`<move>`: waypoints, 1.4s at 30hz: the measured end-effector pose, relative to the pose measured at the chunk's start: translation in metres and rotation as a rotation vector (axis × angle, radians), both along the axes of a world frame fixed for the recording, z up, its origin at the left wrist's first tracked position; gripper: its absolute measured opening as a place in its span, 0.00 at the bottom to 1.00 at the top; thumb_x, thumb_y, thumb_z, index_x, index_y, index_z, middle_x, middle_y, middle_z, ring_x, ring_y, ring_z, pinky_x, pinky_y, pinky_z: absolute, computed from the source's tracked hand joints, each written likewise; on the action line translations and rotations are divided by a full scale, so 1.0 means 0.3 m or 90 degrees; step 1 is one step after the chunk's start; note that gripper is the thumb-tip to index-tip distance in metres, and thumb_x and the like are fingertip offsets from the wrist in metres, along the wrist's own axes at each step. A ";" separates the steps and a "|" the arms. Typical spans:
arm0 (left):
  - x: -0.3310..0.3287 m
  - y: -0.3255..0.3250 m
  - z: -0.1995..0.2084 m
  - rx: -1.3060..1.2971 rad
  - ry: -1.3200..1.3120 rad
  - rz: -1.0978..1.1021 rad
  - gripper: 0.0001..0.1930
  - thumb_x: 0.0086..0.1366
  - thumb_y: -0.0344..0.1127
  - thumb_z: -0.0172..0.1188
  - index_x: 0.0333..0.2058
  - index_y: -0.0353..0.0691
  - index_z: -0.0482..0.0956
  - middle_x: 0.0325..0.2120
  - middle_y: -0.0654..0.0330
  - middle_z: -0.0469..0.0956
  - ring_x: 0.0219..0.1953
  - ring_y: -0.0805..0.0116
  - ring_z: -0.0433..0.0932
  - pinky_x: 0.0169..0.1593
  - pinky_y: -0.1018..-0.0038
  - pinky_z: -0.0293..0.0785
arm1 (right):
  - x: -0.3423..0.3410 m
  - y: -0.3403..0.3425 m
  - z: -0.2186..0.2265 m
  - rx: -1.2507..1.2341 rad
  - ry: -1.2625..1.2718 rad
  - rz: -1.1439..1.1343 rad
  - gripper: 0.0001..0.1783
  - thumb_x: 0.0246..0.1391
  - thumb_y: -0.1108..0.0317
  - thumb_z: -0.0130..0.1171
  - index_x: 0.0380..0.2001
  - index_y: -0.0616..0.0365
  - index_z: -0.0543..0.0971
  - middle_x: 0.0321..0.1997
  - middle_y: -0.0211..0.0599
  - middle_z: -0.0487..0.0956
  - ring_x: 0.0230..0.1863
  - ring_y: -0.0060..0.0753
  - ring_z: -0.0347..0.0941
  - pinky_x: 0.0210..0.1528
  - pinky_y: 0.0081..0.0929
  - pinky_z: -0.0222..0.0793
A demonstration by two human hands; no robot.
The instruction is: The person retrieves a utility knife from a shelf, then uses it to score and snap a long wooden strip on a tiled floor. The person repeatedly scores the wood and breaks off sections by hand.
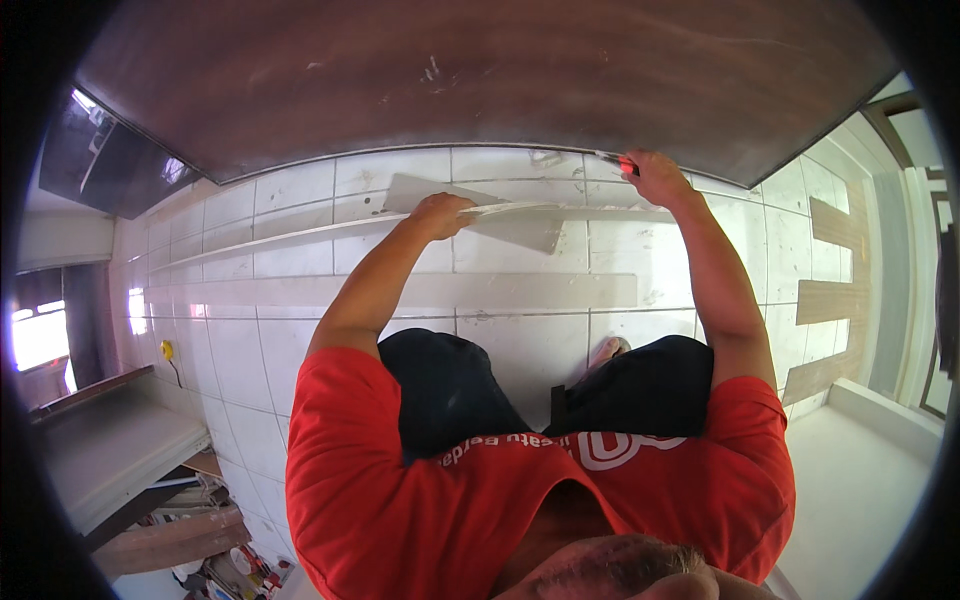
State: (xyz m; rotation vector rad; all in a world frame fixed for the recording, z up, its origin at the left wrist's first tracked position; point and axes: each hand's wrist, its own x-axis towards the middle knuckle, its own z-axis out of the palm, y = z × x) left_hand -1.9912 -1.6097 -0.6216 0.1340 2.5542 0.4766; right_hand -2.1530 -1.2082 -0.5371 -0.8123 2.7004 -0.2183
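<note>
The left hand (pixel 442 215) closes round a long pale strip (pixel 530 207), apparently steadying it over the tiled floor (pixel 520 350); the right hand (pixel 661 180) wraps around a red-and-black cutter (pixel 628 165) — blade (pixel 606 156) near the brown panel (pixel 480 80) — seemingly for control.

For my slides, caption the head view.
Left hand holds a pale strip; right hand grips a small tool near brown panel.

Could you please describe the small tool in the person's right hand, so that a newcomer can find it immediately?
Find the big dark brown panel across the top and follow its lower edge rightwards. There the right hand grips the small tool. Its orange-red and black colouring sets it apart from the long white strip held in the left hand.
</note>
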 end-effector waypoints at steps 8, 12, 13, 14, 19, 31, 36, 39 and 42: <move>0.016 -0.121 -0.050 -0.106 0.057 0.068 0.29 0.68 0.58 0.62 0.58 0.44 0.79 0.52 0.47 0.81 0.58 0.49 0.77 0.63 0.58 0.71 | 0.127 0.102 -0.126 0.061 -0.403 0.043 0.21 0.47 0.59 0.78 0.41 0.57 0.85 0.41 0.38 0.86 0.44 0.36 0.81 0.50 0.34 0.75; -0.046 -0.062 -0.001 -0.121 -0.010 0.057 0.30 0.69 0.58 0.61 0.60 0.42 0.77 0.57 0.47 0.79 0.63 0.51 0.74 0.67 0.60 0.68 | 0.309 0.050 -0.370 0.007 -0.230 0.301 0.22 0.47 0.55 0.74 0.43 0.54 0.84 0.40 0.46 0.84 0.46 0.54 0.80 0.51 0.46 0.74; -0.032 -0.074 0.005 -0.127 -0.020 0.060 0.30 0.69 0.58 0.61 0.60 0.42 0.77 0.57 0.47 0.79 0.63 0.50 0.74 0.68 0.60 0.67 | 0.361 -0.019 -0.366 0.048 -0.257 0.293 0.22 0.48 0.55 0.74 0.44 0.53 0.84 0.41 0.44 0.83 0.46 0.52 0.80 0.50 0.47 0.74; -0.018 -0.085 0.012 -0.132 -0.030 0.063 0.31 0.69 0.58 0.61 0.60 0.42 0.77 0.57 0.47 0.79 0.63 0.50 0.74 0.68 0.60 0.67 | 0.398 -0.073 -0.341 0.047 -0.250 0.311 0.17 0.49 0.57 0.71 0.39 0.54 0.83 0.39 0.48 0.83 0.46 0.55 0.80 0.50 0.49 0.75; -0.004 -0.051 0.019 -0.138 -0.018 0.102 0.32 0.68 0.59 0.61 0.62 0.43 0.75 0.59 0.48 0.77 0.64 0.51 0.72 0.68 0.60 0.67 | 0.444 -0.176 -0.290 -0.173 -0.203 0.219 0.18 0.53 0.56 0.70 0.42 0.55 0.82 0.41 0.45 0.84 0.44 0.54 0.81 0.48 0.48 0.76; -0.001 -0.091 -0.031 -0.113 0.015 0.093 0.29 0.68 0.59 0.62 0.60 0.46 0.78 0.58 0.51 0.78 0.63 0.51 0.74 0.68 0.60 0.67 | 0.447 -0.242 -0.201 -0.221 -0.255 0.113 0.17 0.56 0.56 0.70 0.42 0.54 0.82 0.41 0.45 0.83 0.45 0.50 0.80 0.49 0.44 0.76; -0.011 -0.035 -0.005 -0.086 0.059 0.016 0.24 0.69 0.56 0.60 0.52 0.44 0.82 0.50 0.49 0.82 0.57 0.50 0.78 0.62 0.58 0.72 | 0.350 -0.159 -0.177 -0.247 -0.138 0.141 0.19 0.53 0.56 0.71 0.45 0.51 0.83 0.46 0.39 0.81 0.52 0.45 0.77 0.55 0.42 0.74; -0.028 0.037 -0.017 -0.051 0.118 -0.039 0.22 0.70 0.56 0.58 0.47 0.43 0.83 0.45 0.49 0.83 0.53 0.49 0.80 0.58 0.56 0.74 | 0.309 -0.158 -0.171 -0.292 0.009 0.119 0.24 0.51 0.56 0.74 0.50 0.50 0.81 0.49 0.36 0.80 0.55 0.43 0.76 0.59 0.41 0.73; -0.036 0.148 -0.015 0.000 0.119 -0.072 0.21 0.70 0.55 0.58 0.45 0.43 0.84 0.43 0.51 0.83 0.51 0.49 0.80 0.57 0.57 0.75 | 0.279 -0.163 -0.131 -0.229 0.058 0.117 0.29 0.49 0.56 0.75 0.54 0.49 0.79 0.51 0.35 0.80 0.58 0.42 0.75 0.61 0.41 0.73</move>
